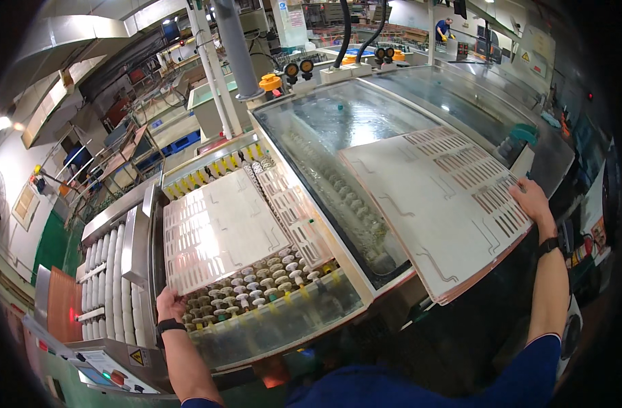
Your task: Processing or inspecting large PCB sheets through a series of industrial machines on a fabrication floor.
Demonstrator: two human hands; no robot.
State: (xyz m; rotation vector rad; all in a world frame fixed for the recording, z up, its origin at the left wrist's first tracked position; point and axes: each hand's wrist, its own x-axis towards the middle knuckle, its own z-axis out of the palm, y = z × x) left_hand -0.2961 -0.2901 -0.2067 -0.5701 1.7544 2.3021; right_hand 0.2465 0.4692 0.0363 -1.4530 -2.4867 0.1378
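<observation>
A thin whitish panel [222,228] with copper-coloured slots and bent lines lies flat on the wheeled rollers [260,285] of a conveyor. My left hand [169,304] is closed at its near left corner. Another slotted panel [303,228] lies on the rollers just right of it, partly covered. On the right, a stack of similar panels [433,204] rests tilted across a glass cover [311,129], its near corner jutting past the machine's edge. My right hand [530,202] grips the stack's right edge; the fingers underneath are hidden.
White feed rollers [110,279] and a control panel [110,374] stand at the left. Orange knobs [270,82], gauges [299,69] and a grey pipe [235,47] rise behind the glass cover. A green handle [524,132] is beyond the stack. Another person [444,29] works far back.
</observation>
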